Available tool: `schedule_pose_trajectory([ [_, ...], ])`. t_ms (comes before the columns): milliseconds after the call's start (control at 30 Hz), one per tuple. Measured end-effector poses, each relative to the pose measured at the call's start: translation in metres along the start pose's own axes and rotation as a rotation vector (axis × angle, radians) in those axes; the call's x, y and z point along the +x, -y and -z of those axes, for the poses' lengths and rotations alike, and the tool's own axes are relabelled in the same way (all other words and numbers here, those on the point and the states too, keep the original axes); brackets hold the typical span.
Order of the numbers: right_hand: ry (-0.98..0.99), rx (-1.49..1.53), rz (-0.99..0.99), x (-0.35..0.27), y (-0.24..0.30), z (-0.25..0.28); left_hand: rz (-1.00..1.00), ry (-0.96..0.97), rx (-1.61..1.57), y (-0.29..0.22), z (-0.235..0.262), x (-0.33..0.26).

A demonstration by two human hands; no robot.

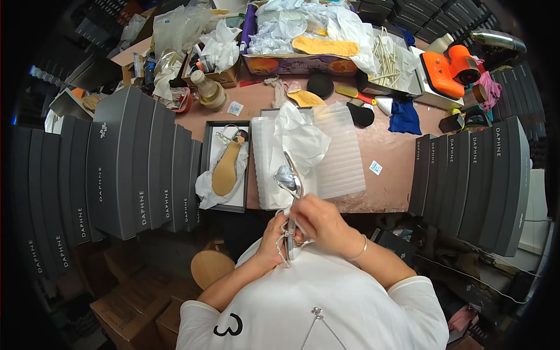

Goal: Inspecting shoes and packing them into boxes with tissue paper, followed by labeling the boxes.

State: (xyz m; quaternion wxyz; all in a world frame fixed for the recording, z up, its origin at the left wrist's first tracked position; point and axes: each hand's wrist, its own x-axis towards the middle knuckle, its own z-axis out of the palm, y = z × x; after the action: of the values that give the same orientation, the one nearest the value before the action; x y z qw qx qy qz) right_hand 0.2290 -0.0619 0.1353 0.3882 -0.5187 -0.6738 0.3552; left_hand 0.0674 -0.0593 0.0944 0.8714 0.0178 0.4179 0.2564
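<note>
The worktop (391, 157), a pinkish surface, was crowded across its whole width. Two ranks of dark grey shoe boxes stood on edge at either side: the larger rank (140, 163) on the person's left, the smaller rank (472, 175) on the right. At the far edge sat a long open carton (291, 64) filled with white wrapping paper and a yellow insole. An orange handheld machine (449, 67) rested at the far right, near a blue cloth (404, 118).

In front of the person lay an open shoe box (224, 166) lined with white tissue, holding a sandal (226, 169) turned sole up, its tan sole showing. Just beside it, to the right, lay a second open box (265, 169) with crumpled white tissue paper (297, 140) rising from it, and a ribbed white foam sheet (341, 151) lay partly over its right side.

The silver high-heeled sandal (291, 192) was held upright above the near edge of the worktop, close to the person's chest, its upper end rising in front of the tissue-lined box. The right hand (321, 221) was closed around the sandal's middle from the right. The left hand (274, 236) was closed on its lower part, fingers curled at the straps. A thin bracelet (357, 251) sat on the right wrist.
</note>
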Motion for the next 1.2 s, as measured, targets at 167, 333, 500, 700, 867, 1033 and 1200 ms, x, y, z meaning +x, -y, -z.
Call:
schedule_pose_trajectory([
  [167, 0.066, 0.163, 0.016, 0.001, 0.008, -0.005, -0.028, -0.057, -0.002, -0.010, -0.017, -0.005],
  [333, -0.017, -0.024, 0.048, 0.017, -0.007, -0.003, -0.013, 0.108, 0.045, -0.010, 0.015, 0.003],
  [500, -0.020, -0.036, 0.083, 0.020, -0.006, -0.008, -0.022, -0.013, -0.047, -0.009, 0.017, 0.004],
  [700, -0.101, 0.580, -0.349, 0.026, -0.020, 0.017, -0.051, 0.180, -0.065, -0.030, 0.000, 0.001],
  [867, -0.114, 0.655, -0.469, 0.008, -0.034, 0.036, -0.031, 0.210, -0.196, -0.034, 0.001, 0.000],
  [1033, 0.015, 0.770, -0.562, -0.012, -0.033, 0.038, -0.034, 0.203, -0.340, -0.042, 0.003, 0.009],
  [1200, 0.298, 1.042, -0.477, -0.015, -0.016, 0.021, -0.005, 0.210, -0.415, -0.050, -0.006, 0.011],
])
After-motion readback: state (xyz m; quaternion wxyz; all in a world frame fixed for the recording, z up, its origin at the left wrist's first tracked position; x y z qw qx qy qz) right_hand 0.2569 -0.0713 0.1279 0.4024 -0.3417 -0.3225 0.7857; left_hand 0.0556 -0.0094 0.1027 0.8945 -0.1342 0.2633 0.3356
